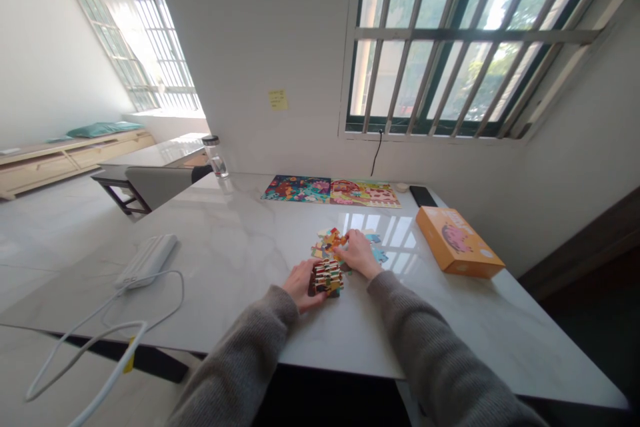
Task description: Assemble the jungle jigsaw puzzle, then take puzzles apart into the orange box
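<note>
My left hand [301, 285] is closed around a stack of jigsaw puzzle pieces [329, 276], held on edge near the table's front side. Just beyond it, my right hand [361, 252] has its thumb and fingers bent together at an orange puzzle piece [343, 241]. Loose colourful pieces [323, 250] lie under and to the left of those fingertips. Light-blue pieces [379, 255] show to the right of the same hand, which partly covers the pile.
Two printed picture sheets, one dark [299, 189] and one bright [364, 193], lie by the wall. An orange box [457, 241] and a black phone [423, 196] are at right. A white power strip [147, 260] with cable and a bottle [216, 157] stand left.
</note>
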`<state>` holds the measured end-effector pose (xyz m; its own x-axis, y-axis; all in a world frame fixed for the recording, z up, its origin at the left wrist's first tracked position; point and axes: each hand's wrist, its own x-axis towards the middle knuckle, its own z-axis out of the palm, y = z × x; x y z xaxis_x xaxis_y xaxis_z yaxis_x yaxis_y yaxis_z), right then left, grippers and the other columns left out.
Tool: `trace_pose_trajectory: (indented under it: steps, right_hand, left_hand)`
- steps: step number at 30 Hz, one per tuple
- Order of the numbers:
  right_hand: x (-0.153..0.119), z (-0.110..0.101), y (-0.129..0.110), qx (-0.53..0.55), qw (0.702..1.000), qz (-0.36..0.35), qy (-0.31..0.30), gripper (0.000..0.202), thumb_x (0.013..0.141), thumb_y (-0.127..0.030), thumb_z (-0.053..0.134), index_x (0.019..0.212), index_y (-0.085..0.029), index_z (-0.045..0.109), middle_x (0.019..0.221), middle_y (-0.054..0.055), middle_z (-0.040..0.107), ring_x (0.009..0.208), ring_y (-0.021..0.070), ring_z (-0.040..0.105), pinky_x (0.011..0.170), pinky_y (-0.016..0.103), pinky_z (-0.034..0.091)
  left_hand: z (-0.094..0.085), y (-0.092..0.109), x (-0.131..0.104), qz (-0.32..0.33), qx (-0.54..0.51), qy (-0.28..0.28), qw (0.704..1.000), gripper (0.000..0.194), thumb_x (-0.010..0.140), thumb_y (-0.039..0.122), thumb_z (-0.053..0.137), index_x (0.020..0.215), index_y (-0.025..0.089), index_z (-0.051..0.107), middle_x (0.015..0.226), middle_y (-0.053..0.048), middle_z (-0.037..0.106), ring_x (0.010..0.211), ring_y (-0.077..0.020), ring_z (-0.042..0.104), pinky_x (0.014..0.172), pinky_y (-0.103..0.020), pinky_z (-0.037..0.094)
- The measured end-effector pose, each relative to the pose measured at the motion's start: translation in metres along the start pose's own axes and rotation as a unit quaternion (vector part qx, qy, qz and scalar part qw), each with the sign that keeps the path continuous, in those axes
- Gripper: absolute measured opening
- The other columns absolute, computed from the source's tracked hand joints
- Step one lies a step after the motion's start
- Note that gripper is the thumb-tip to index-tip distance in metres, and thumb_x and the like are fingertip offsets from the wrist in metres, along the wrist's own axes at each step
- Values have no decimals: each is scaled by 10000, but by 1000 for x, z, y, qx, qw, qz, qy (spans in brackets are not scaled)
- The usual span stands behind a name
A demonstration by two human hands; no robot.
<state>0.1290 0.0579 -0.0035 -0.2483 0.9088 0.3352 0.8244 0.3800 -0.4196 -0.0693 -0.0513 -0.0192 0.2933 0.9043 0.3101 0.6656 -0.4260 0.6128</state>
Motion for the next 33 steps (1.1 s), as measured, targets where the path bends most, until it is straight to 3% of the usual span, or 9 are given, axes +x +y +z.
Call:
trace_pose_trajectory:
  steps: [3, 7, 10, 15, 18, 23, 26, 30, 33]
  right_hand:
    - [-5, -4, 3, 102, 994, -47, 14, 62, 846, -256, 527, 813, -205, 513, 852, 45, 606, 822, 195, 565, 781, 330, 452]
    - [-21, -22, 2, 269, 960, -78, -3, 88, 862, -289, 511, 820, -223, 470, 949, 53, 650, 860, 189, 603, 766, 338, 492]
    - [-33, -38, 0, 413, 909, -45, -40, 184, 880, -376, 551, 841, -235, 439, 970, 56, 670, 913, 205, 646, 799, 376, 530]
    - [-43, -55, -1, 612, 784, 42, -94, 196, 864, -366, 566, 912, -243, 420, 1073, 51, 679, 867, 224, 706, 750, 428, 578]
    - [-43, -56, 2, 653, 750, 71, -80, 175, 827, -325, 564, 944, -245, 463, 989, 34, 689, 783, 207, 697, 717, 414, 575]
    - [-41, -43, 11, 610, 784, 93, -61, 228, 767, -337, 668, 894, -224, 516, 823, 4, 673, 584, 120, 565, 590, 286, 487]
    - [-42, -42, 11, 583, 806, 80, -68, 305, 746, -358, 719, 962, -216, 557, 850, 12, 683, 645, 126, 584, 564, 245, 443]
    - [-51, -59, 3, 561, 820, 13, -110, 302, 829, -390, 679, 1067, -226, 592, 929, 26, 686, 786, 160, 645, 670, 284, 508]
    - [-64, -75, -6, 454, 876, -44, -156, 279, 903, -369, 589, 1153, -245, 581, 873, 7, 666, 644, 132, 611, 580, 260, 486]
  left_hand:
    - [-1, 1, 0, -1, -2, -2, 1000, 660, 643, 265, 762, 1248, 204, 506, 1159, -98, 652, 1087, -319, 618, 1004, -500, 475]
    - [-2, 3, -1, 0, -6, -1, 1000, 648, 663, 274, 755, 1253, 190, 502, 1153, -110, 654, 1080, -322, 617, 994, -506, 473]
    - [-3, 4, -1, -6, -8, -9, 1000, 649, 670, 272, 757, 1261, 191, 501, 1160, -108, 652, 1082, -317, 613, 999, -503, 470]
    - [-3, 3, -1, -9, -8, -8, 1000, 650, 669, 258, 758, 1265, 206, 505, 1162, -99, 653, 1090, -313, 608, 1017, -503, 461]
    - [-2, 2, -1, -6, -11, -5, 1000, 646, 663, 257, 757, 1260, 205, 514, 1151, -109, 653, 1083, -323, 609, 1008, -520, 463]
    - [-1, 1, 0, -1, -12, -4, 1000, 649, 656, 254, 751, 1257, 196, 513, 1147, -114, 654, 1067, -329, 611, 989, -527, 471]
    - [-1, 1, 0, -2, -7, -3, 1000, 655, 652, 262, 751, 1260, 195, 514, 1147, -113, 657, 1071, -337, 611, 986, -529, 471]
    - [-1, 0, 0, -3, -5, -2, 1000, 698, 663, 277, 752, 1308, 214, 494, 1206, -102, 649, 1099, -335, 610, 1004, -513, 470]
    - [0, -2, 1, 0, -2, -5, 1000, 727, 670, 299, 755, 1335, 205, 477, 1217, -109, 643, 1097, -335, 613, 995, -512, 476]
